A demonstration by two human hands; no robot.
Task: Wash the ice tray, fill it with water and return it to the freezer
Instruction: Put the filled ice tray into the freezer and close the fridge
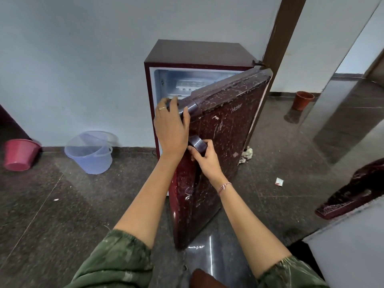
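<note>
Ice tray (188, 84), pale and frosted white with rows of small cells, lies inside the freezer compartment (166, 80) at the top of a small maroon fridge (197, 51). It rests on the compartment's floor, toward the back, with its long axis running side to side across the opening. The half-open door (224, 138), hinged on the right, hides the tray's right end. Whether the cells hold ice is too blurred to tell. Both hands are on the door's silver handle (198, 143). The left hand (171, 125) wraps its fingers over the handle's upper end at the door's top corner, and the right hand (205, 157) clasps the lower end. The tray sits above and beyond both hands, deeper in the cabinet. The left hand is nearer to it, so it seems the likelier one to reach in once the door swings wider.
</note>
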